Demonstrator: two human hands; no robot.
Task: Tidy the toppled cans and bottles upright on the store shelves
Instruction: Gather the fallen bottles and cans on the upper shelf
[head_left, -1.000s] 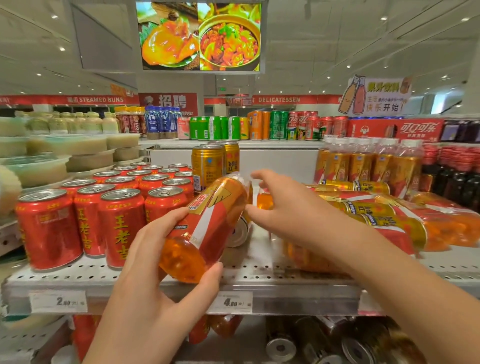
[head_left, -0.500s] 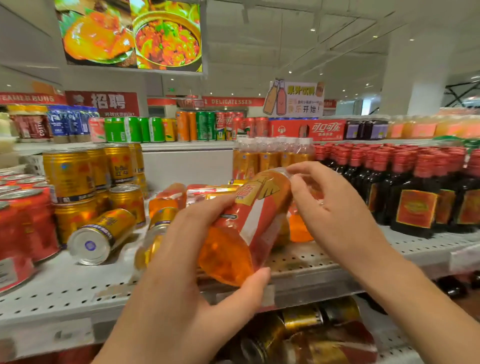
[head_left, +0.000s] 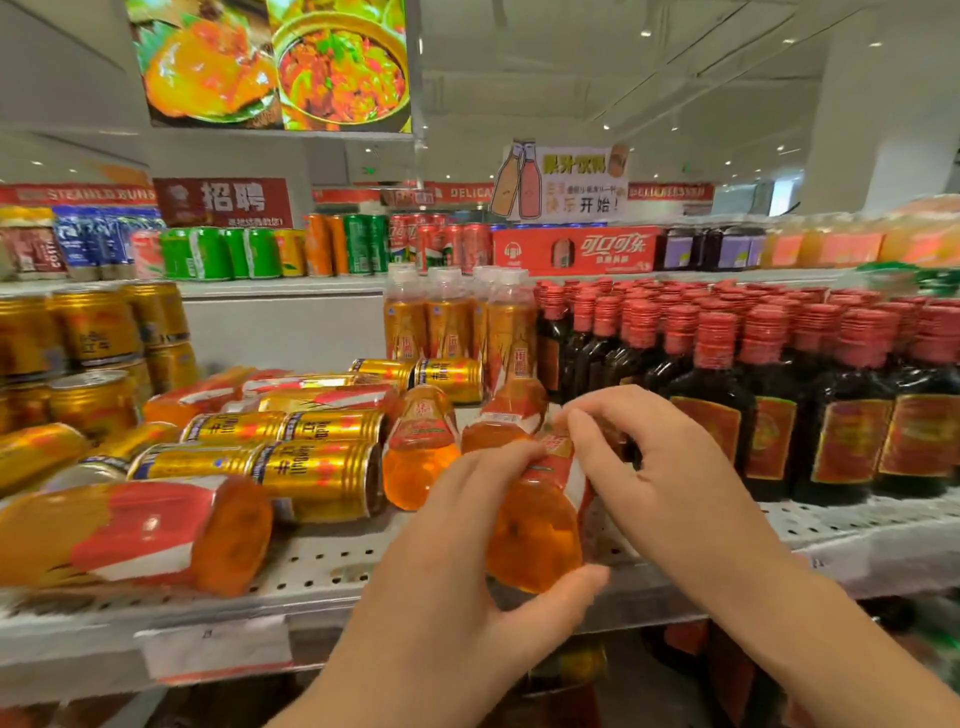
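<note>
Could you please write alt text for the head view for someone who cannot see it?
Two hands hold a tilted orange drink bottle at the front of a white shelf, the left hand gripping its base and the right hand pinching its top. Gold cans and orange bottles lie toppled to the left; dark bottles stand upright on the right.
</note>
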